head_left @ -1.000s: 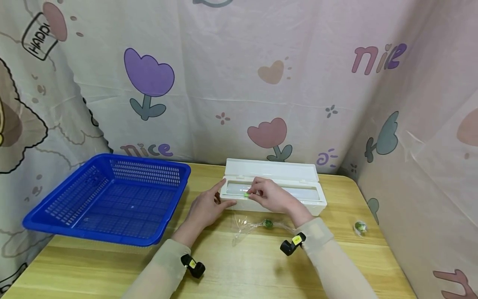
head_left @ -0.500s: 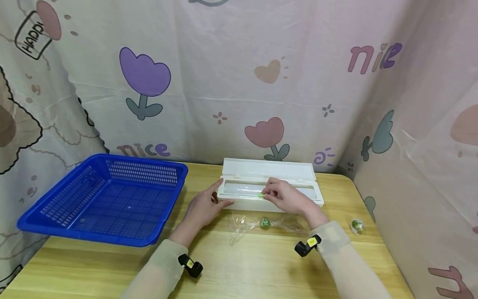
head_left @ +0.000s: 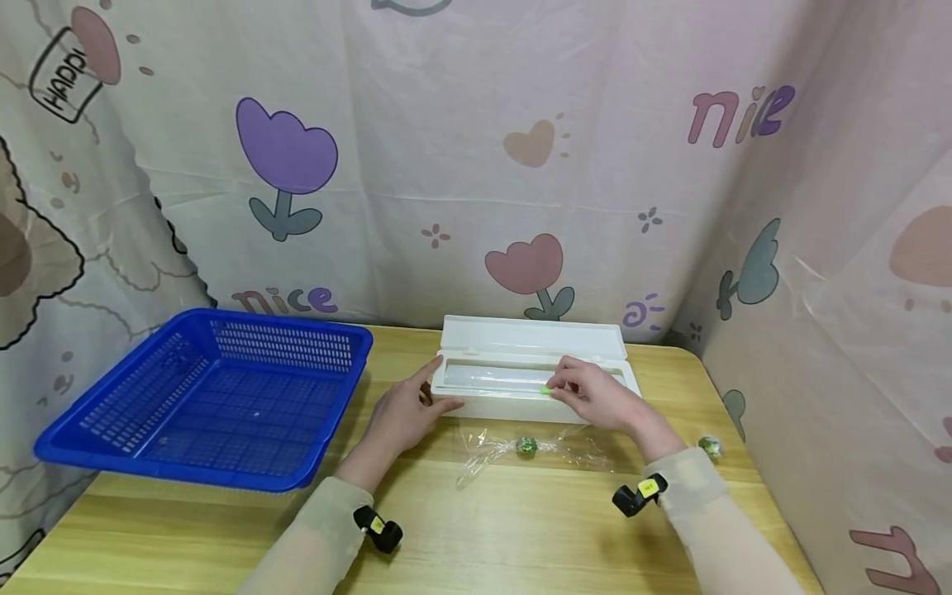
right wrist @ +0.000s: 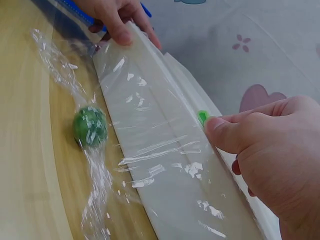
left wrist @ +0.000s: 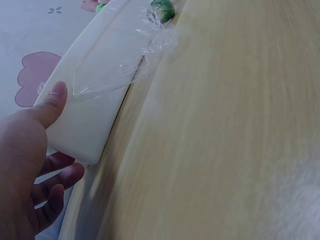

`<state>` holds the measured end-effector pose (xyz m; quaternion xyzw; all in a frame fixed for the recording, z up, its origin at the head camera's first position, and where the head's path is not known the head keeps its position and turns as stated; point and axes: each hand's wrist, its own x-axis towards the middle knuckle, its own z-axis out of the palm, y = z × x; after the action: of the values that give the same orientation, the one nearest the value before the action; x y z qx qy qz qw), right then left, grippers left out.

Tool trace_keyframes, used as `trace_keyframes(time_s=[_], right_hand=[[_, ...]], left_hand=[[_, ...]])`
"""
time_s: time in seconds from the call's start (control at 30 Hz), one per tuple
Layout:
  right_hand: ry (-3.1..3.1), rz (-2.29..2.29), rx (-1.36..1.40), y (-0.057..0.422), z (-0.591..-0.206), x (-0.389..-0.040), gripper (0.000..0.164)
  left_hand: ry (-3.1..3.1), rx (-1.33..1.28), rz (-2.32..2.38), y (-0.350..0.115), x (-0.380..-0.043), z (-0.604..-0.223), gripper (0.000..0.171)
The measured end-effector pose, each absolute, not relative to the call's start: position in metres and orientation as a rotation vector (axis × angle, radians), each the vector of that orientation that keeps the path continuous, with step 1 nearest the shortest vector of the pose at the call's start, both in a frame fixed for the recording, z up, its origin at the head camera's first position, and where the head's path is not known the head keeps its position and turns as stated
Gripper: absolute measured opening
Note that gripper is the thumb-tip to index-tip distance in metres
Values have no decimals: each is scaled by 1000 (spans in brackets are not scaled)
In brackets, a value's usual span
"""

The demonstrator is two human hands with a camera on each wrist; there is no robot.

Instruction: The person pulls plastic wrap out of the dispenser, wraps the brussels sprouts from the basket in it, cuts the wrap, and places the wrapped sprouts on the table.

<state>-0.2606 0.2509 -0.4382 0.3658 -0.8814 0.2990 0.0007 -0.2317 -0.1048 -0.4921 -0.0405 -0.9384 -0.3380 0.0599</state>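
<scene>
A long white cling film dispenser (head_left: 491, 407) lies at the back of the table with its lid (head_left: 531, 337) raised, a film roll visible in its slot. My left hand (head_left: 405, 415) grips its left end, thumb on the front face, fingers around the end. With thumb and forefinger, my right hand (head_left: 598, 399) pinches the small green slide cutter (right wrist: 202, 117) on the front edge, right of the middle. Clear film (right wrist: 145, 165) hangs over the dispenser's front onto the table, around a small round green thing (head_left: 526, 447).
A blue plastic basket (head_left: 297, 479) stands on the left of the wooden table (head_left: 476, 537). Another small green-and-white wrapped ball (head_left: 710, 446) sits at the right, beside my right sleeve. A printed curtain (head_left: 416, 165) hangs close behind the dispenser and along both sides.
My right hand has slid the green cutter rightward along the dispenser's front edge, from left of the middle to right of it. My left hand keeps its grip on the left end.
</scene>
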Motion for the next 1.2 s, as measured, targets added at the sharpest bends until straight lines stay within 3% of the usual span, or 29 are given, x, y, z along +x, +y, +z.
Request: trace_keyframes(time_s=[1.2], right_hand=[[-2754,853,930,351,-440,-242,19]], left_hand=[[-2838,-139,-1029,-105,-233,-495,94]])
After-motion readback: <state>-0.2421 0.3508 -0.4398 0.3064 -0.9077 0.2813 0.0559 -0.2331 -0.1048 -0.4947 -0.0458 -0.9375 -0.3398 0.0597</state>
